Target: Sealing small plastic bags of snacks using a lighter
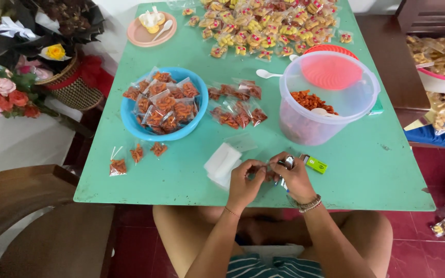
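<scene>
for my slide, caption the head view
Both hands close a small snack packet over a green table beside a blue bowl.

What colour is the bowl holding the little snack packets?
The bowl is blue, seen clearly in the head view, left of the clear tub.

Open counter (pixel 377 175) lies right of the green lighter (pixel 315 164). Ahead, the clear tub (pixel 325 110), loose snack packets (pixel 235 105) and blue bowl (pixel 163 105) block passage; stacked empty bags (pixel 222 163) lie left
</scene>
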